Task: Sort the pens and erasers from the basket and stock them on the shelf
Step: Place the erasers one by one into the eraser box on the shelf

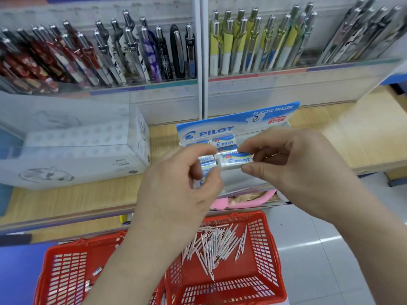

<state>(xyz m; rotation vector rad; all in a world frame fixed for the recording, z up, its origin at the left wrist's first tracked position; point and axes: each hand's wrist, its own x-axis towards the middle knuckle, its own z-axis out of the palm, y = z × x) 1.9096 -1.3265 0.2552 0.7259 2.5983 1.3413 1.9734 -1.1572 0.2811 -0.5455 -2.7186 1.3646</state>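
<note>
The left hand curls round a small stack of white, blue-banded wrapped erasers. The right hand pinches one eraser, lying sideways, just above the blue-and-white cardboard eraser box. Thin pale pink pens lie in the red plastic basket, below the box.

Red lattice basket; pale pink pens; blue-white erasers; wood-grain shelf.

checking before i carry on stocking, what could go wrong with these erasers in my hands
Left hand grips several erasers; one could slip into the red basket of pens below.
Right hand pinches one eraser by its edges only; it may drop outside the display box.
</note>
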